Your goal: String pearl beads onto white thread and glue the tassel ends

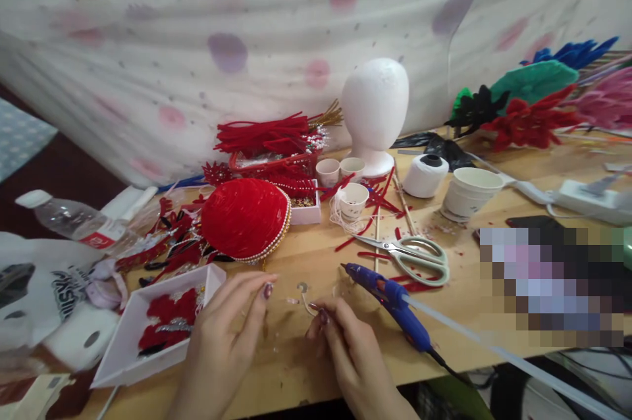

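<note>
My right hand (pixel 348 341) pinches the end of a thin pale curved strand (pixel 307 305), whose far end shows a small greyish curl. Just left of it, my left hand (pixel 230 324) hovers over the table with thumb and fingers apart, nothing visible between them. A blue hot glue gun (pixel 390 301) lies right of my right hand, a long clear glue stick (pixel 474 338) sticking out of its back. Behind the hands rests a red, thread-covered dome-shaped cap (pixel 244 219) edged with pearl-like beads. Scissors with pale green handles (pixel 419 261) lie beyond the glue gun.
At the left stand a white box (pixel 118 347) with red velvety pieces and a tilted plastic bottle (pixel 79 222). Farther back are a white foam head (pixel 376 110), paper cups (pixel 469 193), a thread cone (pixel 425 176) and red stems (pixel 264 133). A power strip (pixel 587 199) sits right.
</note>
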Demonstrator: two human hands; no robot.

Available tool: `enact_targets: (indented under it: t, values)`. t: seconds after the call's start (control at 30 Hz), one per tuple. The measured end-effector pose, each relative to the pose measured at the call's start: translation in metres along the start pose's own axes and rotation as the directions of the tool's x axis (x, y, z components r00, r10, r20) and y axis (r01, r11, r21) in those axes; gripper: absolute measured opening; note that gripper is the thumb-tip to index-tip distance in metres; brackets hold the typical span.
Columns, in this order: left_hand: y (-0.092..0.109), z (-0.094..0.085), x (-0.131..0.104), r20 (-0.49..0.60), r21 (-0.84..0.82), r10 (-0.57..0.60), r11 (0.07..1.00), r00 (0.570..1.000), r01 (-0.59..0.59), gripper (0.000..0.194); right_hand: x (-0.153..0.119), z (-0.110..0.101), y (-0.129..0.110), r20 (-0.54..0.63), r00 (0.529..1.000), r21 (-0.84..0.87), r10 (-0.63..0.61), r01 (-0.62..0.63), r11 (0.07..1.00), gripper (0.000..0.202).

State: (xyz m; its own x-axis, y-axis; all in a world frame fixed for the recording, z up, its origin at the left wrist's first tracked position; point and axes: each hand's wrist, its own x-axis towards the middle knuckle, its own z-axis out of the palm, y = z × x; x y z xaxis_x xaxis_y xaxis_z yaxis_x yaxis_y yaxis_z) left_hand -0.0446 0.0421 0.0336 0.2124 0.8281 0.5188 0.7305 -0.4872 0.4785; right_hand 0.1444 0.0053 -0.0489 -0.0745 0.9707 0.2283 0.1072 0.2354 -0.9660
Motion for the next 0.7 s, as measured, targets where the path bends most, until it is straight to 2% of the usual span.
enact_targets:
  t: [0.13,0.2,0.3,0.57,0.7]
  values:
    - [-0.006,0.0,-0.015,-0.028,-0.032,-0.151,0.988,0.988,0.15,0.019,0.0,-0.004,-0.007,-0.042,0.991,-0.112,-0.126,0.121,0.986,0.025]
    - [-0.007,0.0,-0.027,0.026,-0.087,-0.24,0.967,0.97,0.241,0.02,0.0,-0.006,-0.01,-0.038,0.983,-0.135,-0.178,0.171,0.976,0.027]
    - [-0.006,0.002,-0.04,0.134,-0.182,-0.334,0.917,0.933,0.355,0.023,0.001,-0.007,-0.015,-0.009,0.982,-0.145,-0.188,0.185,0.972,0.027]
    - [-0.006,0.015,-0.048,0.213,-0.278,-0.37,0.865,0.905,0.419,0.023,0.001,-0.005,-0.018,0.02,0.988,-0.201,-0.151,0.152,0.968,0.027]
    - [-0.004,0.02,-0.048,0.21,-0.363,-0.402,0.815,0.891,0.453,0.024,0.002,-0.006,-0.021,0.031,0.987,-0.231,-0.159,0.161,0.959,0.027]
